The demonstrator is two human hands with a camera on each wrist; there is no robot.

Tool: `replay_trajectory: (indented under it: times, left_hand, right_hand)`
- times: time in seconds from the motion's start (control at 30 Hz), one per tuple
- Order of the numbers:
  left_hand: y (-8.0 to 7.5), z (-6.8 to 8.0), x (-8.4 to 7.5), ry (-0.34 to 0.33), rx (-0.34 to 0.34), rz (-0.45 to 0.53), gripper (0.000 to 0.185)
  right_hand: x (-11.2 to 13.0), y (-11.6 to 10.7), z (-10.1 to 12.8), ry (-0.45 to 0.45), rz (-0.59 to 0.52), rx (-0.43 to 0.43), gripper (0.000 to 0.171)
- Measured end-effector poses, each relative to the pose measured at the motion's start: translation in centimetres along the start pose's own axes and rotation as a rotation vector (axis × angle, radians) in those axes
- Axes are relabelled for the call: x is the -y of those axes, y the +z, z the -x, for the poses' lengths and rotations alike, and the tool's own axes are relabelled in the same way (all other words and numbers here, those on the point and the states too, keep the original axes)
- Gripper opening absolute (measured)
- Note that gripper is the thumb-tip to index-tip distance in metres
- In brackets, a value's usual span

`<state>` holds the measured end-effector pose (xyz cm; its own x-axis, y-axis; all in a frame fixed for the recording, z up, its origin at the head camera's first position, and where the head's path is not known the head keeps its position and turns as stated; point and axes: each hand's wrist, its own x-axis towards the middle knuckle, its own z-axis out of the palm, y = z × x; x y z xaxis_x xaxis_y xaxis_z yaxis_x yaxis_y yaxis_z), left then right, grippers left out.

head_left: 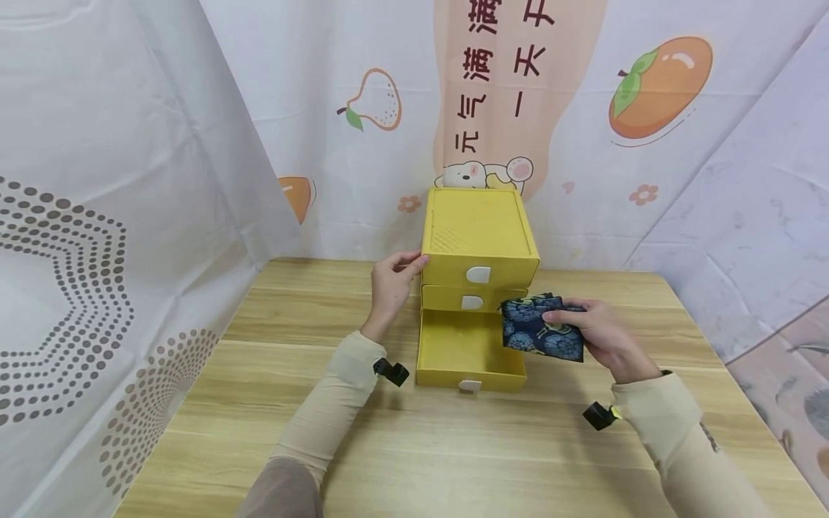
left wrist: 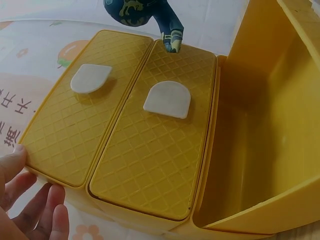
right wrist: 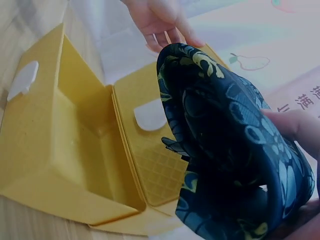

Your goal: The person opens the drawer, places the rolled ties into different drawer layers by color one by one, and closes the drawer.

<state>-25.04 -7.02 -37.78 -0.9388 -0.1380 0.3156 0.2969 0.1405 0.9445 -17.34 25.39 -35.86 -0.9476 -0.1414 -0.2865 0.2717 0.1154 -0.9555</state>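
A small yellow drawer cabinet (head_left: 478, 223) stands on the table, its bottom drawer (head_left: 466, 345) pulled out with a bare inside. My left hand (head_left: 393, 284) touches the cabinet's left side near the top front corner. In the left wrist view the thumb and loosely bent fingers of that left hand (left wrist: 35, 205) lie at the cabinet's edge. With my right hand (head_left: 602, 331) I hold a folded dark blue patterned cloth (head_left: 544, 331), thumb on top, above the right side of the open drawer. Folds and an opening show in the cloth (right wrist: 225, 140) in the right wrist view.
Two upper drawers with white tabs, such as the middle tab (head_left: 472, 303), are closed. Below lies the wood-grain table (head_left: 427, 453). A printed curtain (head_left: 363, 165) hangs right behind the cabinet, and pale cloth (head_left: 129, 144) hangs at the left.
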Motion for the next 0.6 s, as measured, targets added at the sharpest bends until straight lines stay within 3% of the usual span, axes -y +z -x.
replay_trajectory:
  times: [0.1,0.3,0.6]
  left_hand:
    - [0.0,0.0,0.1,0.001,0.003,0.002,0.026]
    - [-0.1,-0.2,0.1,-0.010,0.000,-0.001,0.027]
    - [0.0,-0.2,0.1,-0.021,0.004,-0.003,0.026]
  right_hand:
    - [-0.2,0.4,-0.3,0.006,0.021,0.018,0.054]
    - [-0.1,1.9,-1.2,0.029,0.022,0.064,0.042]
    - [-1.3,4.0,-2.4,0.044,0.018,0.078,0.070]
